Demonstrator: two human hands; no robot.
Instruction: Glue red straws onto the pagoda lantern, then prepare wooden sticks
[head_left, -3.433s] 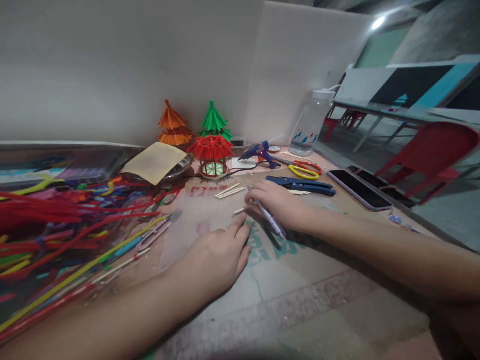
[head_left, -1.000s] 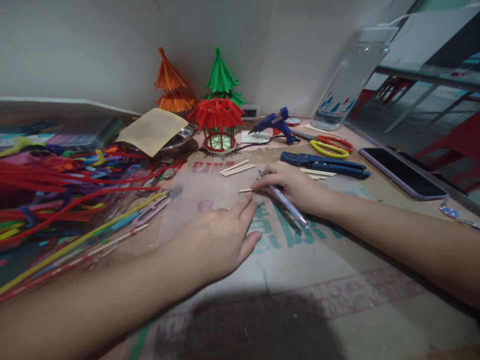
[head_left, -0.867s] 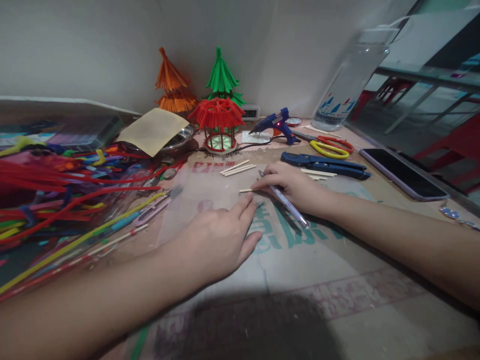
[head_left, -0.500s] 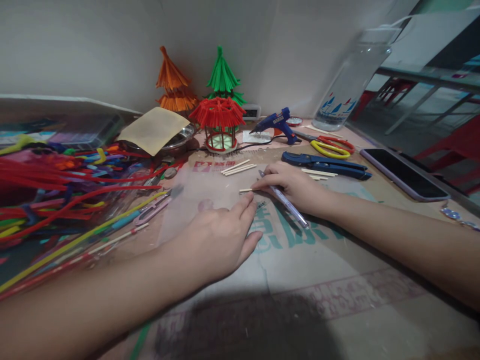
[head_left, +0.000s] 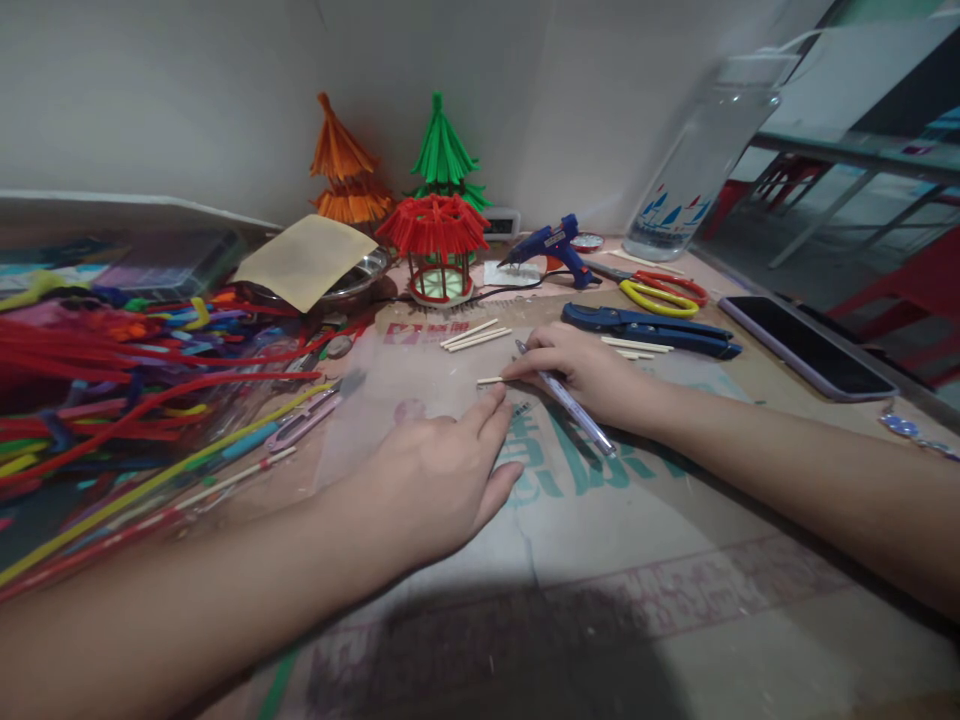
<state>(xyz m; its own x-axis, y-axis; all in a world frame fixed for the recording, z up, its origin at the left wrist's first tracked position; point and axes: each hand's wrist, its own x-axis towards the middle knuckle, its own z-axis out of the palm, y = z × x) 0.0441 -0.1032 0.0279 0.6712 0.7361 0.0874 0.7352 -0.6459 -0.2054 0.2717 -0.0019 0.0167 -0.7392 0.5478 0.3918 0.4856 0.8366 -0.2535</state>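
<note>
A purple patterned pen (head_left: 577,410) rests in my right hand (head_left: 589,372), sticking out between the fingers. Those fingertips also pinch the right end of a short wooden stick (head_left: 490,380). My left hand (head_left: 442,470) lies palm down on the covered table (head_left: 480,590), fingertips just below that stick, thumb apart and nothing visible in it. Just beyond the stick is a small group of wooden sticks (head_left: 478,337). More sticks (head_left: 637,346) lie behind my right wrist, beside a blue cutter tool (head_left: 651,328).
Pipe-cleaner models, orange (head_left: 349,170), green (head_left: 442,150) and red (head_left: 437,235), stand by the wall. Right of them are a glue gun (head_left: 553,245), scissors (head_left: 660,295), a phone (head_left: 806,345) and a bottle (head_left: 694,170). Loose pipe cleaners (head_left: 112,370) and a bowl (head_left: 364,275) are left.
</note>
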